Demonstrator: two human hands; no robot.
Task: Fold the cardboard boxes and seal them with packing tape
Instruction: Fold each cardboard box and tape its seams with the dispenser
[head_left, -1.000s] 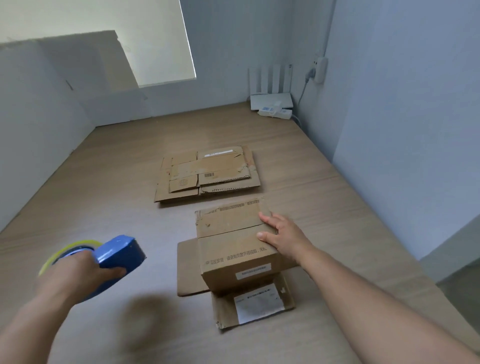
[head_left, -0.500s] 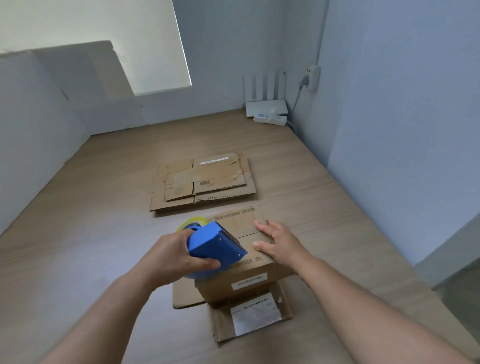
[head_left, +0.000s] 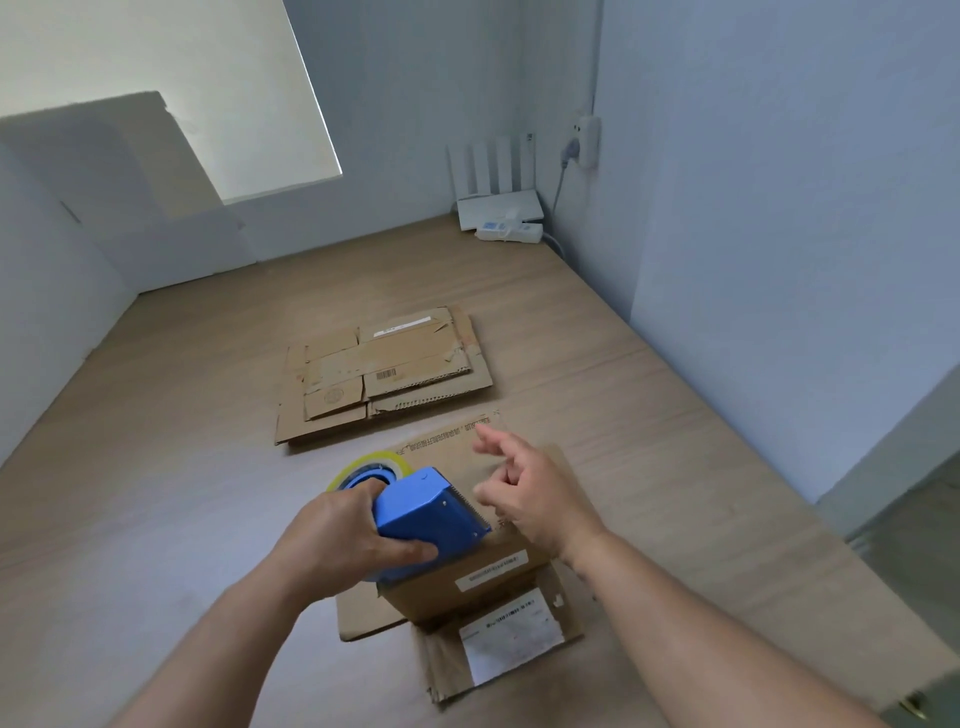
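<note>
**A:** The fingers (head_left: 359, 500) of the left hand (head_left: 332, 540), what have they got?

**B:** They grip the blue tape dispenser (head_left: 431, 512). It sits low over the cardboard box (head_left: 467, 592), toothed edge pointing right, with the yellowish tape roll (head_left: 374, 461) at its far end.

**A:** And the right hand (head_left: 535, 499)?

**B:** It holds nothing. Its fingers are loosely spread and half bent over the box top, just right of the dispenser. The hand is blurred, so I cannot tell whether it touches the cardboard.

**A:** Where does the box stand?

**B:** On the wooden worktop (head_left: 156, 493), close in front of the person. Its top is folded shut. At the bottom, one flap (head_left: 511, 639) with a white label lies open toward the person, and another (head_left: 363, 613) lies open to the left.

**A:** Anything else on the worktop?

**B:** A stack of flattened cardboard (head_left: 384, 374) lies beyond the box, near it but apart. In the far corner are a white router (head_left: 498, 208) and a power strip (head_left: 509, 231).
</note>
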